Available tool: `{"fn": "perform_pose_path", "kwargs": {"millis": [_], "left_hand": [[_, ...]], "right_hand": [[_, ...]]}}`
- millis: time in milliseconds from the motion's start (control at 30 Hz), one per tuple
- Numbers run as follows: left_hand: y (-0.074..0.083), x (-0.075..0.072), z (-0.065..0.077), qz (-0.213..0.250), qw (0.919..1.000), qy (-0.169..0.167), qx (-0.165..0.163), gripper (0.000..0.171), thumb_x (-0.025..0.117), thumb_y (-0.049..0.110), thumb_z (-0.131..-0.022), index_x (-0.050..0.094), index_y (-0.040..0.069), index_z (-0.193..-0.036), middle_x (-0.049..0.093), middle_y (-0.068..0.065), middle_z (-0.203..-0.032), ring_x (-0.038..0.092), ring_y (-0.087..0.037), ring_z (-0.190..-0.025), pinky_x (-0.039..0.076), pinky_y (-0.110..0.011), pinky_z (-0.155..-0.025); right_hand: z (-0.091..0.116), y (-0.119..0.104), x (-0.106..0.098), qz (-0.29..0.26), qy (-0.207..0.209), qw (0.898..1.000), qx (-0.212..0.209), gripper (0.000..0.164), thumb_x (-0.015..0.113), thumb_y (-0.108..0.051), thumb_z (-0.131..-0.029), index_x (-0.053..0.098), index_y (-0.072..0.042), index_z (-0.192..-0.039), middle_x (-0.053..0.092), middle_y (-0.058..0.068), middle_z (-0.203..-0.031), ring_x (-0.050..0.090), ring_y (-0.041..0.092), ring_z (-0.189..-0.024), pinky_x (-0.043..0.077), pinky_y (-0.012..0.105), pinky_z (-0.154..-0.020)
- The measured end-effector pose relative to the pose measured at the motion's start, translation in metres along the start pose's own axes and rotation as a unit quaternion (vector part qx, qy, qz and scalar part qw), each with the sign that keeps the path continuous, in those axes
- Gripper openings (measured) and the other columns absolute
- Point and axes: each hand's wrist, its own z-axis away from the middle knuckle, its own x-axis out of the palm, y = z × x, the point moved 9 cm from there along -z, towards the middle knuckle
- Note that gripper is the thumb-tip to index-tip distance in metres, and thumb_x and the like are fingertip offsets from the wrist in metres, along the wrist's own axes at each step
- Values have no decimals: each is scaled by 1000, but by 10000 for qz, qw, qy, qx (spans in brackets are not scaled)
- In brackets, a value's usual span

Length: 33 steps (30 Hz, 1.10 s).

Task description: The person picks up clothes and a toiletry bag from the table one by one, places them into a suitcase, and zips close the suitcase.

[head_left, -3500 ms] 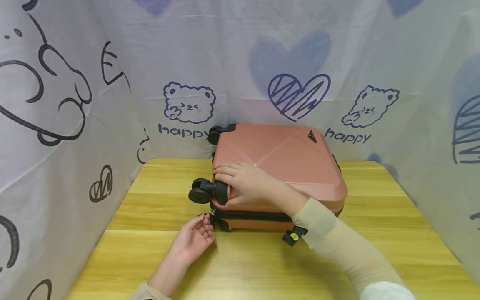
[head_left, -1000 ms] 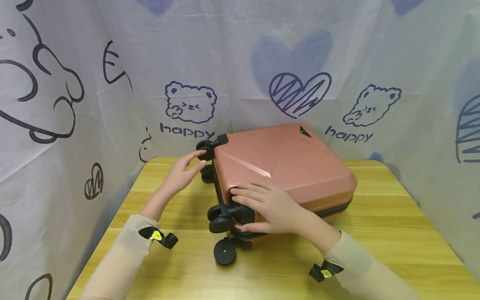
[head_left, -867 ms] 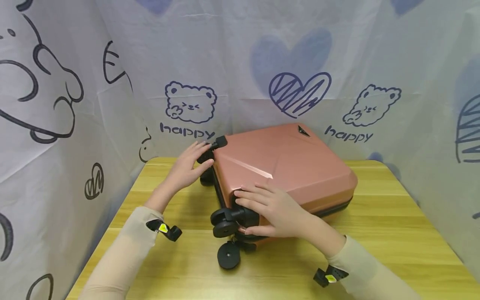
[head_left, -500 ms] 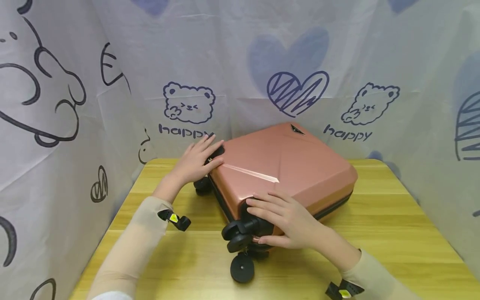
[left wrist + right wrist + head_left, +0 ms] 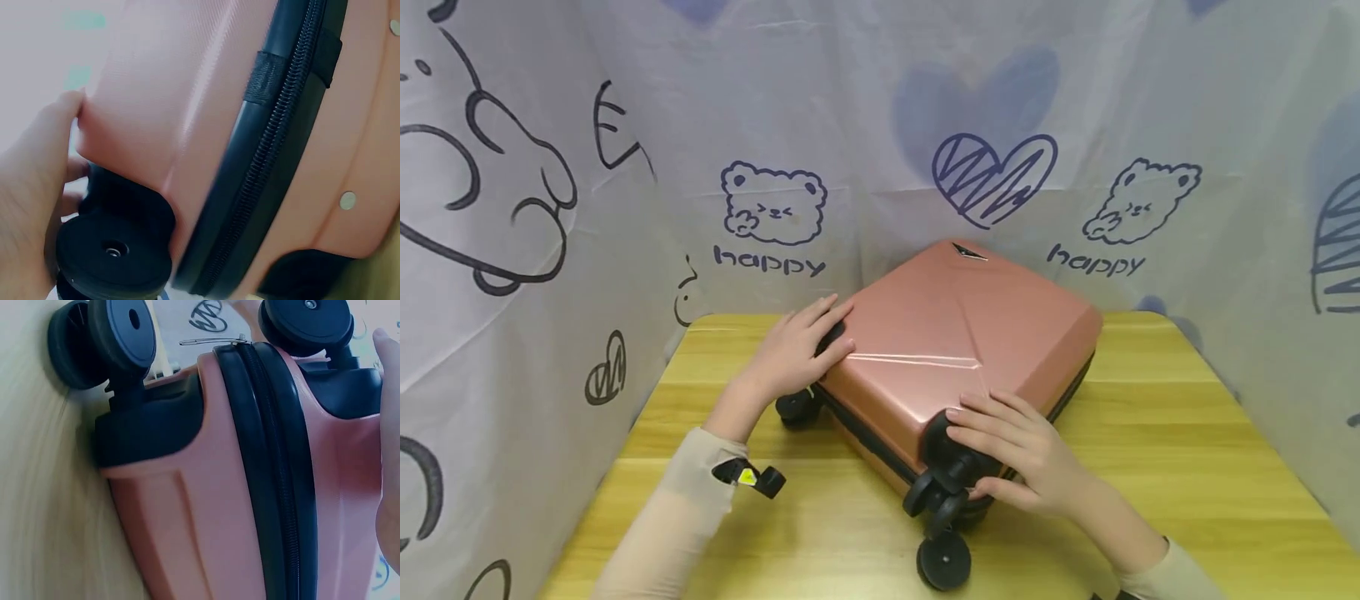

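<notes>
A pink hard-shell suitcase (image 5: 917, 308) lies flat on the table, turned so one wheeled corner points toward me. My left hand (image 5: 786, 354) grips its left corner, covering the upper caster there; in the left wrist view the thumb lies along the shell and fingertips show behind the caster (image 5: 112, 253). At the near corner my right hand (image 5: 1030, 454) holds on, fingers over the black wheel housing and thumb lower on the side. Casters (image 5: 943, 560) stick out below it. A closed zipper (image 5: 275, 450) runs round the side, with a metal pull (image 5: 206, 342) near the corner.
The wood-grain table (image 5: 1187, 467) extends on both sides of the suitcase. A printed white cloth (image 5: 880, 125) hangs close behind it and along both sides. A small black camera (image 5: 767, 481) is strapped to the left wrist.
The suitcase has turned counterclockwise, its near wheeled corner swinging right and toward me. My left hand, earlier low by the zipper, has moved onto the left corner; the right hand has travelled with its corner.
</notes>
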Motion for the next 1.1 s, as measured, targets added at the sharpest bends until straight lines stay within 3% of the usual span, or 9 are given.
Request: {"fn": "perform_pose_path", "kwargs": {"millis": [267, 667, 900, 1100], "left_hand": [[15, -7, 29, -135, 9998, -103, -115, 72, 46, 61, -94, 29, 25, -154, 30, -8, -160, 30, -31, -147, 28, -54, -117], [35, -13, 59, 188, 9992, -16, 355, 83, 59, 62, -87, 35, 16, -152, 30, -6, -160, 32, -28, -147, 31, -49, -117], [45, -19, 55, 561, 9953, -26, 784, 79, 69, 56, -83, 46, 15, -146, 38, -3, -156, 37, -25, -145, 34, -47, -116], [56, -6, 36, 556, 9908, -499, 1126, 94, 64, 67, -80, 29, 21, -154, 23, -2, -163, 20, -22, -151, 25, -46, -120]], "right_hand": [[17, 11, -21, -303, 186, 9987, 371, 49, 45, -37, -102, 69, 4, -115, 63, 16, -131, 49, 31, -135, 25, 46, -120], [30, 26, -40, -737, 269, 9938, 789, 48, 42, -30, -104, 66, 11, -115, 59, 16, -137, 45, 28, -139, 27, 35, -121], [36, 49, -51, -841, 232, 9888, 1211, 49, 41, -29, -105, 64, 14, -116, 59, 16, -136, 44, 27, -140, 30, 29, -119], [51, 73, -53, -649, 47, 9857, 1556, 48, 41, -29, -105, 61, 11, -122, 58, 18, -137, 44, 26, -140, 30, 28, -118]]}}
